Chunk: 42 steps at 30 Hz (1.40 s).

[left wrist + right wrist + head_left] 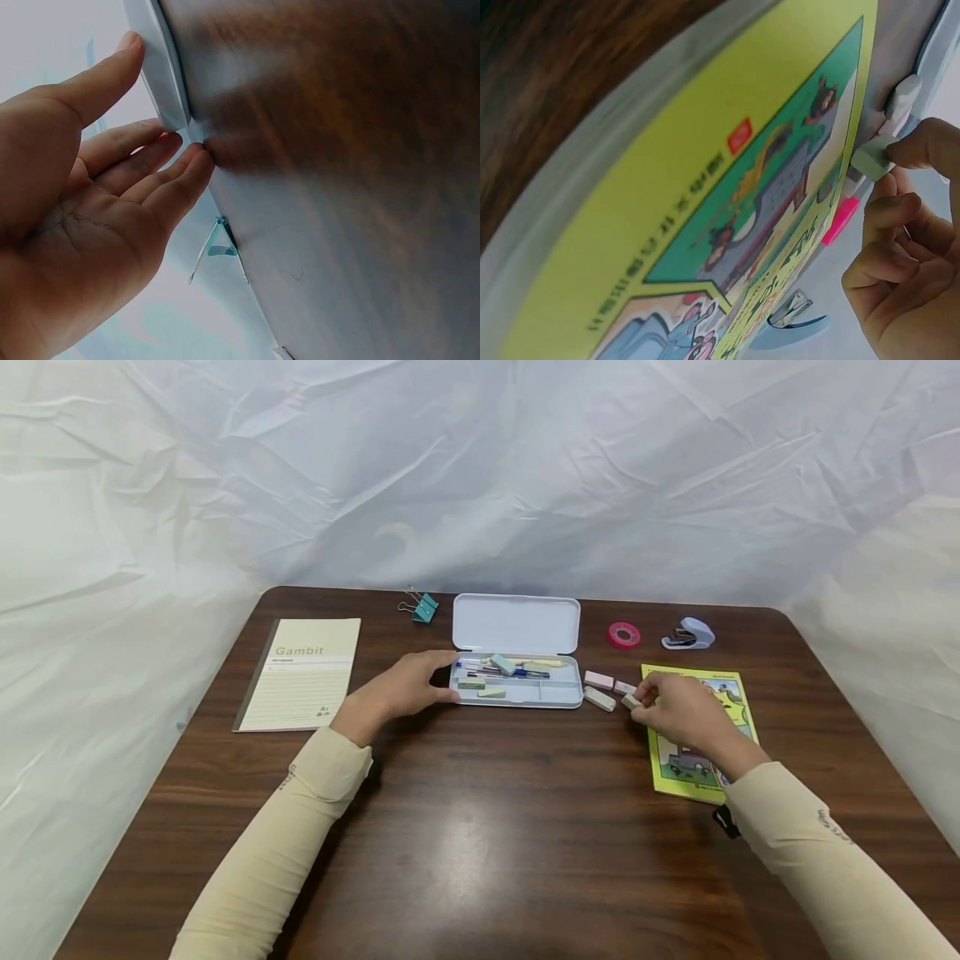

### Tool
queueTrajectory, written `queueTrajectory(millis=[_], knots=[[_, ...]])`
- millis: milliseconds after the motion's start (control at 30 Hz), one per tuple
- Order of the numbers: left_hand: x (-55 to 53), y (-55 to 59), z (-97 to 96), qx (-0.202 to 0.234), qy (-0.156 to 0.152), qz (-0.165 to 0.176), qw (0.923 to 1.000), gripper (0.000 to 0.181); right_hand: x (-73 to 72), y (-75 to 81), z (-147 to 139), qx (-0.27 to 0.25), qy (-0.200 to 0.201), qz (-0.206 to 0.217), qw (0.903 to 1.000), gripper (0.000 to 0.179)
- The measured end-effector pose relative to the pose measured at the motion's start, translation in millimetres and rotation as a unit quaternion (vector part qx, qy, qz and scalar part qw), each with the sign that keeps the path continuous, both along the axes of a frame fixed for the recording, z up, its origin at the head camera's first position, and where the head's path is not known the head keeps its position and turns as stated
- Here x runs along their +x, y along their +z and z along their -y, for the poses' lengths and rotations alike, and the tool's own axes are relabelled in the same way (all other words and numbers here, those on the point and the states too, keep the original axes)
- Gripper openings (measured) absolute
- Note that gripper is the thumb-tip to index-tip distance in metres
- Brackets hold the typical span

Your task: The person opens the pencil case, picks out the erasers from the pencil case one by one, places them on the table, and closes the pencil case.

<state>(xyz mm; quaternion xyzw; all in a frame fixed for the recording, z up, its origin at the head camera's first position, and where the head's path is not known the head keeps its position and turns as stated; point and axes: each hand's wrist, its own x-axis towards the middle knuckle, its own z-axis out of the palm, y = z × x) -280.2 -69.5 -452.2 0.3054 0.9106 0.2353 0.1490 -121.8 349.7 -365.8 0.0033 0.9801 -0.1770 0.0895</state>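
An open white pencil case (561, 693) lies on the table with its lid raised at the back. Inside are several pens (536, 674), a blue-green eraser (502, 664) and other small erasers (471, 682). My left hand (405, 683) holds the case by its left end, thumb at the front corner and fingers at the back one. My right hand (686, 710) pinches a pale green eraser (871, 157) between thumb and index finger, above the left edge of a yellow comic book (705, 781). Just left of that hand lie a pink-and-white eraser (598, 679) and a white eraser (599, 698).
A Gambit notebook (300, 681) lies at the left. Along the back are a teal binder clip (424, 608), a pink tape roll (624, 634) and a pale blue stapler (693, 633). A black object (725, 821) shows beside the right cuff. White sheeting (480, 477) hangs behind the table.
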Motion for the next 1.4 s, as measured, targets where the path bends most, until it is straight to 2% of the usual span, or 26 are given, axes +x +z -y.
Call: queueTrajectory(millis=[200,500,833,1133,1400], knots=[[-0.9,-1.0,-0.3,-0.003,-0.003,0.002,1.0,0.088,-3.6,-1.1,1.8,0.002,0.002,0.012,0.9999,0.025],[-2.2,-1.5,0.4,-0.008,-0.003,0.001,1.0,0.088,-6.0,0.7,0.0,-0.008,0.012,0.003,0.9999,0.016],[-2.4,-1.7,0.6,-0.006,-0.004,0.004,1.0,0.089,-5.4,-0.4,3.4,-0.037,0.02,0.013,0.999,0.009],[-2.4,-0.7,0.0,-0.009,0.0,0.01,0.9999,0.089,-5.6,-2.1,2.6,-0.041,0.02,0.016,0.9988,0.009],[-6.8,-7.0,1.3,-0.001,-0.001,0.011,0.9999,0.09,-6.9,-0.7,0.9,-0.042,0.019,0.03,0.9985,0.014]])
